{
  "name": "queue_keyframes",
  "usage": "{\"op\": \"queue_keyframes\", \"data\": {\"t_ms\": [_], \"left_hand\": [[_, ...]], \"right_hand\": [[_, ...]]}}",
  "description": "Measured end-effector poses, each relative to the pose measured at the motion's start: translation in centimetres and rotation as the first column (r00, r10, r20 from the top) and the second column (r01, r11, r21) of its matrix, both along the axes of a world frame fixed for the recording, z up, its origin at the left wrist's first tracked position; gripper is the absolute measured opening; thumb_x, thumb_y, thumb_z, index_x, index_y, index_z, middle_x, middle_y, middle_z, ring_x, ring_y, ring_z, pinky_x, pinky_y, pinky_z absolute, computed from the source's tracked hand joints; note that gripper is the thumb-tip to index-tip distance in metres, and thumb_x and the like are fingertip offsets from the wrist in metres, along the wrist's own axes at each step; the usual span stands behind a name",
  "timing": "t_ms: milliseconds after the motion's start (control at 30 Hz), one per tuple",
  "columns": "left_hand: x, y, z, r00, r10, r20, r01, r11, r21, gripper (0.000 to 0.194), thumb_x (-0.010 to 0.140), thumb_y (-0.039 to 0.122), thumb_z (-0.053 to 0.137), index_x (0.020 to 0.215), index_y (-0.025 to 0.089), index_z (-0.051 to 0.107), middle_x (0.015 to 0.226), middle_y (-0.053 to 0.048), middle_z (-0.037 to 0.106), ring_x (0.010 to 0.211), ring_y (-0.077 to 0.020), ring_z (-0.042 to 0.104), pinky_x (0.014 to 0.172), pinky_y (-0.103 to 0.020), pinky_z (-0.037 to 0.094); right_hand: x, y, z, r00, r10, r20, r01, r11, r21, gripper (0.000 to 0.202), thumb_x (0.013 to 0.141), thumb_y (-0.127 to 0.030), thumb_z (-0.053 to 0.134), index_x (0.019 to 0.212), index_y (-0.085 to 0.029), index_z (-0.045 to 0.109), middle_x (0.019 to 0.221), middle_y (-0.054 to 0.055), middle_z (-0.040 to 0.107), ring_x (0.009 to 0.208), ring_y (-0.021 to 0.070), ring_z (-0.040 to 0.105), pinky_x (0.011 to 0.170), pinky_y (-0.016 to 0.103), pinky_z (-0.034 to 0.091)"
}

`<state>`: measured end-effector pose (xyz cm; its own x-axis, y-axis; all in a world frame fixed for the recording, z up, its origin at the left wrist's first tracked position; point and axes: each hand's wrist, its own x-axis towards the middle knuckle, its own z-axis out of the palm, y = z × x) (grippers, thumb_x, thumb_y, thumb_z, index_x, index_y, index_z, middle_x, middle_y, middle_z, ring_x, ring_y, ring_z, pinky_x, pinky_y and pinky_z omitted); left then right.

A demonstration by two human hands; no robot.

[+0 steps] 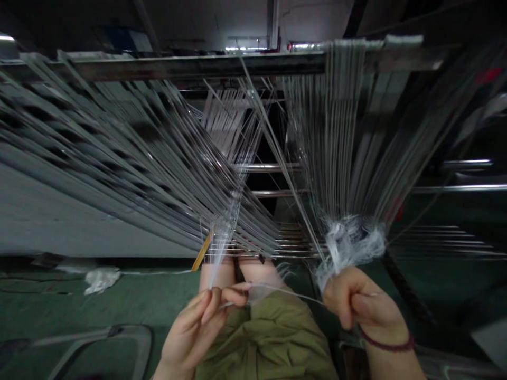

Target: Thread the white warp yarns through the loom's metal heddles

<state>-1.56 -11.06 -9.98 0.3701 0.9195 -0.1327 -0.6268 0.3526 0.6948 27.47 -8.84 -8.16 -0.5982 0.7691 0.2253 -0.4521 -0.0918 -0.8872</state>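
Observation:
My left hand (208, 316) pinches the lower end of a narrow fan of white threads (222, 243) that runs up through thin metal rods. My right hand (362, 303), with a dark red cord at the wrist, is closed on a thread just under a fluffy white tangle of yarn (350, 243). A thin white thread (287, 292) stretches between both hands, above my lap. Dense grey-white yarns (344, 132) hang from a horizontal bar (277, 64) on the right, and more slant down from the left.
A yellow strip (202, 252) stands left of the rods. Metal bars (273, 168) cross behind the threads. A white clump (101, 279) lies on the green floor (43, 311) at left, near a grey tubular frame (142, 348). A pale panel (79, 211) spans the left side.

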Motion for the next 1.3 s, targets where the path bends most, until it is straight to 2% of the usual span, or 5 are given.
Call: {"op": "queue_keyframes", "data": {"t_ms": [467, 567, 767, 1000, 1300], "left_hand": [[0.6, 0.0, 0.1, 0.943, 0.237, -0.235, -0.241, 0.970, 0.013, 0.030, 0.086, 0.035, 0.055, 0.063, 0.015, 0.056, 0.053, 0.004, 0.038, 0.045, -0.0083, 0.029, 0.044, -0.020, 0.027], [0.3, 1.3, 2.0, 0.669, 0.571, -0.476, -0.490, 0.820, 0.295, 0.022, 0.077, 0.031, 0.068, 0.092, 0.016, 0.065, 0.074, -0.002, 0.057, 0.065, -0.0124, 0.049, 0.056, -0.019, 0.037], [0.5, 6.1, 9.3, 0.361, 0.881, -0.306, -0.471, 0.456, 0.755, 0.046, 0.081, 0.027, 0.063, 0.126, 0.027, 0.049, 0.111, -0.003, 0.053, 0.058, -0.0080, 0.043, 0.056, -0.018, 0.039], [1.8, 10.8, 15.3, 0.095, 0.996, 0.003, -0.570, 0.052, 0.820, 0.050, 0.070, 0.024, 0.075, 0.115, 0.023, 0.053, 0.094, 0.002, 0.050, 0.050, -0.0052, 0.035, 0.054, -0.019, 0.037], [5.6, 10.3, 15.5, 0.225, 0.974, -0.030, -0.519, 0.146, 0.842, 0.015, 0.078, 0.024, 0.068, 0.092, 0.020, 0.065, 0.074, 0.002, 0.059, 0.062, -0.0108, 0.054, 0.060, -0.022, 0.043]], "right_hand": [[-2.4, -0.1, 3.1, 0.792, -0.286, 0.540, 0.171, 0.952, 0.254, 0.027, 0.089, -0.035, 0.053, 0.078, -0.016, 0.068, 0.058, -0.001, 0.050, 0.053, 0.0107, 0.045, 0.048, 0.022, 0.031], [-3.8, -0.5, 4.5, 0.604, -0.549, 0.578, 0.261, 0.821, 0.507, 0.018, 0.090, -0.031, 0.052, 0.083, -0.020, 0.065, 0.069, 0.001, 0.060, 0.058, 0.0118, 0.054, 0.049, 0.020, 0.039], [-5.9, 0.3, 7.4, 0.204, -0.968, 0.146, 0.543, 0.236, 0.806, 0.035, 0.088, -0.026, 0.055, 0.122, -0.022, 0.051, 0.066, -0.003, 0.056, 0.048, 0.0100, 0.050, 0.046, 0.020, 0.042], [-7.6, 2.9, 10.6, 0.111, -0.991, -0.079, 0.490, -0.014, 0.872, 0.045, 0.088, -0.019, 0.056, 0.132, -0.020, 0.046, 0.062, -0.005, 0.051, 0.043, 0.0078, 0.042, 0.045, 0.021, 0.039], [-10.3, 4.9, 12.0, 0.086, -0.983, -0.163, 0.562, -0.087, 0.823, 0.040, 0.087, -0.015, 0.055, 0.127, -0.015, 0.047, 0.060, -0.006, 0.047, 0.047, 0.0091, 0.045, 0.050, 0.023, 0.040]]}}
